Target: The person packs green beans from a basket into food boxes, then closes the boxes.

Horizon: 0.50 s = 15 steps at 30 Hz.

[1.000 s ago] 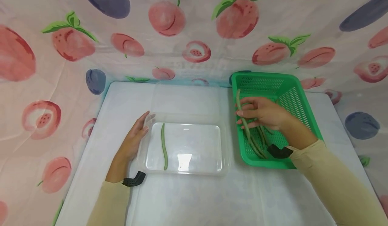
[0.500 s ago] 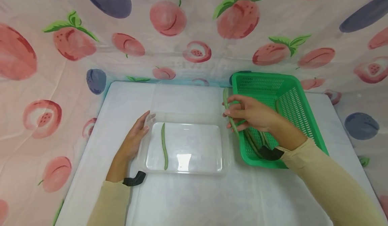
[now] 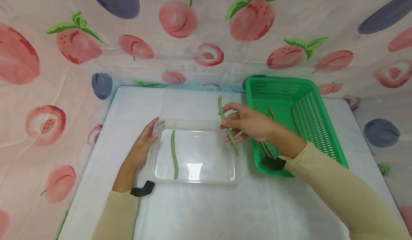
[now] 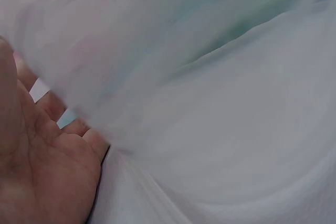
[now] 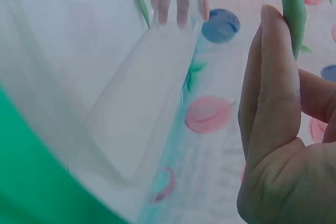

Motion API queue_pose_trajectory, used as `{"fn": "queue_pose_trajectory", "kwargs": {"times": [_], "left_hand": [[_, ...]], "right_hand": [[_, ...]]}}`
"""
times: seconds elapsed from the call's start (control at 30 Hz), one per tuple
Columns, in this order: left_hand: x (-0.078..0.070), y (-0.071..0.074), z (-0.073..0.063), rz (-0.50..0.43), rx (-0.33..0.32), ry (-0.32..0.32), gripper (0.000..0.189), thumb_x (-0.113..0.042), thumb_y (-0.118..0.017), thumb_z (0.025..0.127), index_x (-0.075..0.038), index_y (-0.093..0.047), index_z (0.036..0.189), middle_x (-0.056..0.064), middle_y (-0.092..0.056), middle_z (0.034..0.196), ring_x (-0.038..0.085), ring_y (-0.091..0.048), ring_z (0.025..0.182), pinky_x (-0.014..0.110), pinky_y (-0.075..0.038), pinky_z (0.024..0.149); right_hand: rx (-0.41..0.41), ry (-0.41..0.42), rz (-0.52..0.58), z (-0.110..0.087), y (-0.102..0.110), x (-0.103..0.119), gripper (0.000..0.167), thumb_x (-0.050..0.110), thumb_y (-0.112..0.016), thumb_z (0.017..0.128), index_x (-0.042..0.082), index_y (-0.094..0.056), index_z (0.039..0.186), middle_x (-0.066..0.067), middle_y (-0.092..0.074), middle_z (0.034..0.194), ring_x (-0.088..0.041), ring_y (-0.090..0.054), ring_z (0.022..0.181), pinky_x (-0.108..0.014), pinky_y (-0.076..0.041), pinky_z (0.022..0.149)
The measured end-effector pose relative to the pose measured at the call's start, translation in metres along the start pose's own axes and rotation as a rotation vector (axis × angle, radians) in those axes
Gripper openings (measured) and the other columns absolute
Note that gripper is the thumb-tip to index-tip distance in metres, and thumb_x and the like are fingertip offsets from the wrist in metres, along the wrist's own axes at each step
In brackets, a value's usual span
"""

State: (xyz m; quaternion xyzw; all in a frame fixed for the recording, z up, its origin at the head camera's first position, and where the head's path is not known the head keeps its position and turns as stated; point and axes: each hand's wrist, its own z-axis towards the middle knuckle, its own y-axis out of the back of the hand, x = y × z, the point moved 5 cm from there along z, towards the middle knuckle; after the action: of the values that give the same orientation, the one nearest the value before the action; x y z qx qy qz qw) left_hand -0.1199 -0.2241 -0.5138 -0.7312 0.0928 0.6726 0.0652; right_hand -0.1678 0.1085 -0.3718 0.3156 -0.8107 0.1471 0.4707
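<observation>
In the head view, my right hand point(image 3: 249, 123) pinches a long green bean point(image 3: 229, 134) between thumb and fingers. The bean hangs slantwise over the right end of a clear plastic container point(image 3: 193, 182). The right wrist view shows the bean point(image 5: 294, 11) against the straight fingers. My left hand point(image 3: 141, 147) rests against the container's left wall near the far corner, its fingers fairly straight and partly seen through the plastic. Inside the container, towards its left side, lies another green bean point(image 3: 174, 155). The left wrist view has the left palm point(image 4: 47, 166) beside the cloudy container wall.
A green slotted basket point(image 3: 328, 129) stands right of the container, with several beans on its floor, partly hidden by my right forearm. Behind the white table point(image 3: 199, 211) hangs a fruit-printed cloth point(image 3: 180, 57), which also runs along both sides.
My right hand has carried the bean leftward, out of the green basket and over the container's right end. The left hand and the bean in the container have stayed put.
</observation>
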Motion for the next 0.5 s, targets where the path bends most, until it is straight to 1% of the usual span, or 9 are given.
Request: {"fn": "queue_pose_trajectory", "kwargs": {"times": [0.17, 0.27, 0.5], "left_hand": [[-0.001, -0.002, 0.000, 0.005, -0.002, 0.009, 0.057, -0.028, -0.043, 0.110, -0.031, -0.022, 0.163, 0.002, -0.017, 0.172, 0.035, -0.035, 0.146, 0.036, -0.054, 0.094], [-0.001, -0.002, 0.000, 0.007, -0.004, 0.014, 0.058, -0.029, -0.043, 0.110, -0.030, -0.021, 0.164, 0.002, -0.018, 0.172, 0.036, -0.038, 0.143, 0.041, -0.055, 0.092], [0.000, -0.001, 0.001, 0.004, -0.002, 0.014, 0.059, -0.029, -0.044, 0.110, -0.027, -0.021, 0.164, 0.001, -0.019, 0.172, 0.030, -0.047, 0.136, 0.038, -0.058, 0.088]], "right_hand": [[0.017, -0.004, 0.007, 0.007, -0.012, 0.003, 0.035, 0.020, -0.059, 0.105, 0.014, -0.042, 0.135, -0.014, -0.068, 0.112, -0.030, -0.076, 0.082, -0.040, -0.063, 0.065], [0.027, -0.010, 0.017, 0.012, -0.018, 0.003, 0.034, 0.019, -0.059, 0.105, 0.014, -0.042, 0.134, -0.014, -0.068, 0.112, -0.031, -0.076, 0.082, -0.041, -0.063, 0.065], [0.053, -0.029, 0.009, 0.019, -0.034, 0.004, 0.034, 0.019, -0.059, 0.105, 0.014, -0.042, 0.135, -0.013, -0.068, 0.113, -0.030, -0.076, 0.083, -0.038, -0.063, 0.064]]}}
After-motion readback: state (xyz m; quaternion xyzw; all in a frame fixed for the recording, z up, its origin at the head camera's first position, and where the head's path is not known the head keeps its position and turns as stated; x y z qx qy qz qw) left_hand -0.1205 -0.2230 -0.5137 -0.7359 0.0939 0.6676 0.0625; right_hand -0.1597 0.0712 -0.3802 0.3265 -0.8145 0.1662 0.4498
